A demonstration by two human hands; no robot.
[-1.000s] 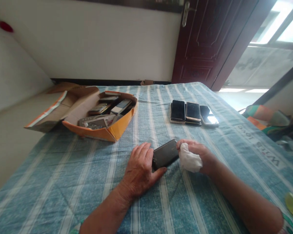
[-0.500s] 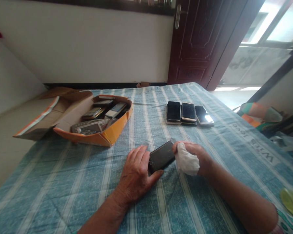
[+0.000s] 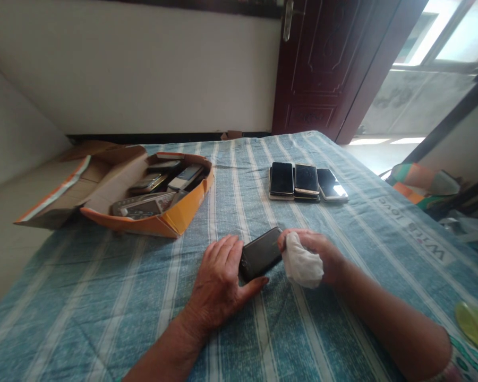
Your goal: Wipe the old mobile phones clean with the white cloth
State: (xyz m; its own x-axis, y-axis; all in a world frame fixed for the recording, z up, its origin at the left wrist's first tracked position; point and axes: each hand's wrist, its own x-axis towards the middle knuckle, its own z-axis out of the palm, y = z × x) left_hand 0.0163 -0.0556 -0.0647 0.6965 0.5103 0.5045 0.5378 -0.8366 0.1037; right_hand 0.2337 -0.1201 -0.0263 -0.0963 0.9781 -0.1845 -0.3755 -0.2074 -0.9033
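A dark mobile phone (image 3: pixel 262 253) lies at a slant on the striped tablecloth (image 3: pixel 239 339). My left hand (image 3: pixel 221 276) grips its left end, fingers along the far edge and thumb along the near one. In my right hand (image 3: pixel 318 252) is a bunched white cloth (image 3: pixel 302 262), held at the phone's right end. The right fingertips meet the phone's upper right corner; whether the cloth touches the phone there I cannot tell.
An orange cardboard box (image 3: pixel 189 212) with its lid open holds several old phones at the left. Farther back on the right, several phones (image 3: pixel 282 179) lie partly stacked in a row. Something yellow-green (image 3: pixel 475 326) sits at the right edge.
Both hands, the phone and the cloth keep nearly the same places. The whole view has shifted slightly.
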